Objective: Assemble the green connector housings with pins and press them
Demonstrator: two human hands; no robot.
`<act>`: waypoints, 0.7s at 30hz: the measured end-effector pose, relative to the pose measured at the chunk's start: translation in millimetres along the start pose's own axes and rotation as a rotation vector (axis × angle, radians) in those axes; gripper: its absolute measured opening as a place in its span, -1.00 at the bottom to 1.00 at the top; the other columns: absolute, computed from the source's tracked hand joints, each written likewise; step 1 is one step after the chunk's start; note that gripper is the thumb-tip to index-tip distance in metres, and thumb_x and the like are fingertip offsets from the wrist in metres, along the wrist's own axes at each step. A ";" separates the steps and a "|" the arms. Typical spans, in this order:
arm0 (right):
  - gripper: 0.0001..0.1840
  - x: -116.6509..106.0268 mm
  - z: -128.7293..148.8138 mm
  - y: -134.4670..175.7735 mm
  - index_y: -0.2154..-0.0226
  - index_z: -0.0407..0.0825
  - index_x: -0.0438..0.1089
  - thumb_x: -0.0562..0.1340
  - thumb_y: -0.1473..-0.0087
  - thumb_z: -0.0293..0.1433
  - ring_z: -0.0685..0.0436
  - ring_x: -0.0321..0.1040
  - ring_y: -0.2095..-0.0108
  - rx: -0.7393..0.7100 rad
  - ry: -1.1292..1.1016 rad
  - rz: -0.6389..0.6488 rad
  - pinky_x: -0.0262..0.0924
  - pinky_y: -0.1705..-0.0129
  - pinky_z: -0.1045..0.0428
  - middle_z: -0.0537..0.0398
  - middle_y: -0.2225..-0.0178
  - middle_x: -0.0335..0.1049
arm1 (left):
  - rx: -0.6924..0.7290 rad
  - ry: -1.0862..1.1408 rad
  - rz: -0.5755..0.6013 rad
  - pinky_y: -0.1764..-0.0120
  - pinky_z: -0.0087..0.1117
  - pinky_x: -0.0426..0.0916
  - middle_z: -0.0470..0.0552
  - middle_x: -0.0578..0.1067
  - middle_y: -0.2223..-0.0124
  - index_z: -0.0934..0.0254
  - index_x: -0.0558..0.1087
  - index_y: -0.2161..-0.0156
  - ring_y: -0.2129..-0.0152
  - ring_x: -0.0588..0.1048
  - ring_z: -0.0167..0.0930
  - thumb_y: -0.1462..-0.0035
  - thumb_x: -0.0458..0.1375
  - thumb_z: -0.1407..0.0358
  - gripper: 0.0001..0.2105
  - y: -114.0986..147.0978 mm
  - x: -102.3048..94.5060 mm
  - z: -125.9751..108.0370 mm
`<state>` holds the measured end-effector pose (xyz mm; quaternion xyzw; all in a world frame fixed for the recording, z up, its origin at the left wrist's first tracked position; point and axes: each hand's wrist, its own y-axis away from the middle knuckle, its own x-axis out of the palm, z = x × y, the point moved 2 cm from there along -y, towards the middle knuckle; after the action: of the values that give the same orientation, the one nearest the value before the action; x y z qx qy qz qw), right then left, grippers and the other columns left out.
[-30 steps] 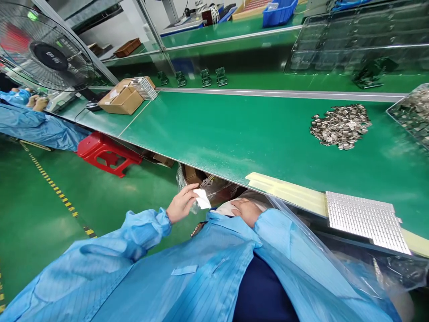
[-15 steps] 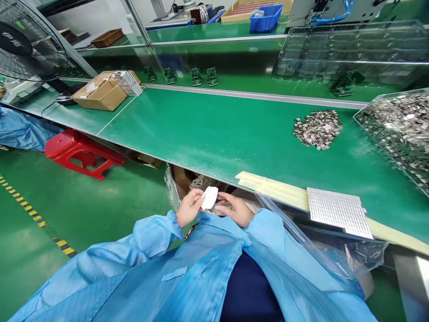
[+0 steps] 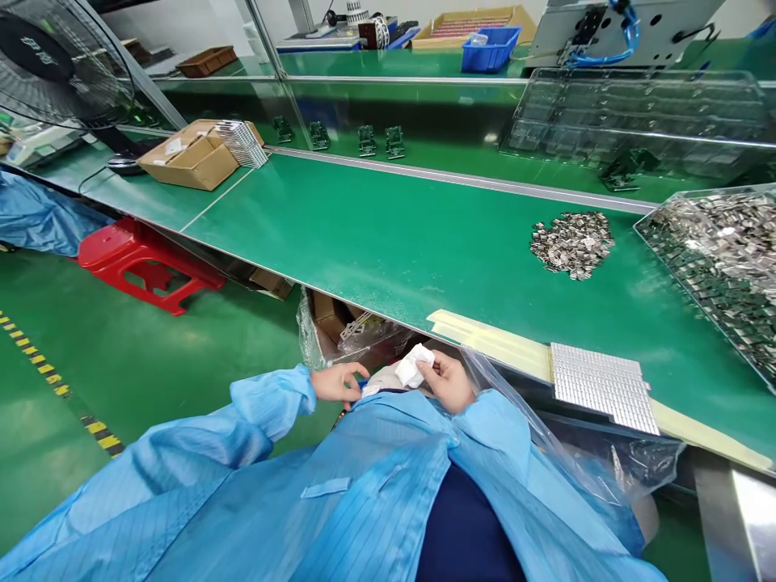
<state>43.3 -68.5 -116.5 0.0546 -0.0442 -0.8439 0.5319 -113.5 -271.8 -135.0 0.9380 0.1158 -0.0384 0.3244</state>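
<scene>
Low in front of my body, my right hand (image 3: 449, 383) pinches a crumpled white tissue (image 3: 415, 366) between thumb and fingers. My left hand (image 3: 338, 381) is apart from the tissue, to its left. Its fingers are bent with a gap between thumb and forefinger, and nothing shows in them. Close beside its fingertips lies something pale with a bit of blue, partly hidden by my blue smock (image 3: 364, 477). Both hands are below the front edge of the green bench (image 3: 388, 242).
A gridded block of small metal pieces (image 3: 600, 384) sits on yellow tape strips (image 3: 497, 343) at the bench edge. Loose metal parts (image 3: 573, 244) lie in a pile beside a full clear tray (image 3: 721, 250). Below are a plastic-lined box (image 3: 315, 331) and a red stool (image 3: 145, 263).
My left hand has let go of the tissue and moved slightly left. The tissue, now in my right hand, has shifted right and looks more crumpled. The camera view has tilted slightly.
</scene>
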 end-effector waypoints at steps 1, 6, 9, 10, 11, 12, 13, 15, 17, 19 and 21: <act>-0.52 -0.4 1.5 0.8 0.33 -0.06 0.39 0.21 -0.03 0.05 -0.20 0.46 0.35 0.001 0.002 0.000 0.38 0.26 -0.10 -0.02 0.39 0.51 | 0.017 -0.017 -0.001 0.60 -0.50 0.33 -0.12 0.55 0.47 0.28 0.41 0.09 0.74 0.45 -0.49 0.18 0.31 0.33 -0.55 1.3 0.5 -2.3; -0.53 -5.3 7.0 8.4 0.31 -0.07 0.40 0.19 -0.05 0.02 -0.21 0.44 0.36 0.004 0.033 -0.005 0.37 0.28 -0.10 -0.03 0.38 0.50 | 0.194 -0.069 -0.163 0.40 -0.47 0.41 -0.05 0.57 0.25 0.18 0.48 0.06 0.52 0.52 -0.47 0.08 0.28 0.31 -0.62 5.4 11.8 -18.7; -0.54 -7.6 7.6 12.4 0.32 -0.07 0.40 0.18 -0.05 0.01 -0.21 0.43 0.35 0.009 0.061 -0.010 0.37 0.26 -0.10 -0.03 0.38 0.49 | 0.288 -0.036 -0.253 0.12 -0.41 0.39 0.00 0.56 0.13 0.19 0.54 0.21 0.20 0.52 -0.37 0.02 0.27 0.27 -0.79 11.0 19.8 -22.8; -0.54 -7.7 7.7 13.1 0.33 -0.07 0.40 0.18 -0.04 0.01 -0.20 0.43 0.35 0.010 0.069 -0.006 0.37 0.25 -0.10 -0.02 0.38 0.49 | 0.300 -0.013 -0.284 0.08 -0.38 0.38 0.02 0.56 0.15 0.20 0.54 0.25 0.16 0.51 -0.34 -0.01 0.25 0.23 -0.83 12.2 21.3 -22.5; -0.55 -7.4 7.8 13.4 0.34 -0.06 0.40 0.19 -0.04 0.00 -0.20 0.43 0.35 0.009 0.075 0.000 0.37 0.25 -0.09 0.00 0.39 0.49 | 0.301 0.016 -0.317 0.09 -0.34 0.39 0.04 0.57 0.20 0.23 0.52 0.27 0.18 0.52 -0.33 -0.04 0.24 0.19 -0.82 12.6 21.8 -21.6; -0.56 -6.8 7.9 13.5 0.34 -0.05 0.40 0.19 -0.04 0.00 -0.20 0.43 0.35 0.007 0.080 0.008 0.36 0.25 -0.09 0.01 0.39 0.49 | 0.294 0.052 -0.350 0.14 -0.32 0.41 0.05 0.57 0.24 0.25 0.49 0.28 0.22 0.54 -0.32 -0.06 0.22 0.14 -0.78 12.3 21.3 -20.6; -0.57 -5.9 8.2 13.4 0.35 -0.05 0.40 0.20 -0.04 0.00 -0.19 0.43 0.35 0.003 0.082 0.016 0.36 0.26 -0.08 0.02 0.40 0.49 | 0.282 0.093 -0.377 0.20 -0.30 0.42 0.07 0.58 0.27 0.27 0.46 0.27 0.28 0.55 -0.31 -0.07 0.21 0.08 -0.72 11.3 20.0 -20.0; -0.58 -3.9 8.9 13.0 0.35 -0.04 0.39 0.19 -0.05 -0.01 -0.19 0.43 0.36 -0.009 0.082 0.027 0.36 0.27 -0.08 0.02 0.40 0.49 | 0.258 0.180 -0.399 0.31 -0.31 0.43 0.10 0.58 0.33 0.31 0.41 0.26 0.37 0.58 -0.30 -0.05 0.21 -0.03 -0.61 8.8 16.6 -21.2; -0.59 -1.6 9.9 12.7 0.31 -0.03 0.38 0.17 -0.07 -0.01 -0.19 0.44 0.35 -0.025 0.077 0.030 0.36 0.28 -0.07 0.02 0.38 0.49 | 0.253 0.261 -0.384 0.34 -0.32 0.43 0.13 0.59 0.33 0.32 0.39 0.23 0.39 0.59 -0.29 0.00 0.23 -0.08 -0.54 6.7 15.3 -28.0; -0.59 0.7 11.6 12.7 0.27 -0.04 0.36 0.17 -0.08 -0.03 -0.18 0.44 0.35 -0.041 0.078 0.033 0.36 0.31 -0.05 0.02 0.37 0.50 | 0.272 0.330 -0.357 0.27 -0.31 0.44 0.16 0.60 0.25 0.32 0.39 0.20 0.31 0.59 -0.29 0.02 0.25 -0.10 -0.50 5.5 19.3 -40.4; -0.61 1.9 14.4 13.0 0.28 -0.05 0.37 0.18 -0.08 -0.05 -0.15 0.43 0.38 -0.060 0.101 0.031 0.34 0.35 -0.02 0.05 0.40 0.49 | 0.305 0.386 -0.309 0.17 -0.29 0.43 0.19 0.57 0.09 0.31 0.41 0.16 0.17 0.56 -0.27 0.04 0.26 -0.10 -0.49 3.9 29.7 -55.7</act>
<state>52.1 -75.7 -100.6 0.0806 0.0070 -0.8328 0.5477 -83.9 -234.6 -93.2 0.9373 0.3096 0.0749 0.1417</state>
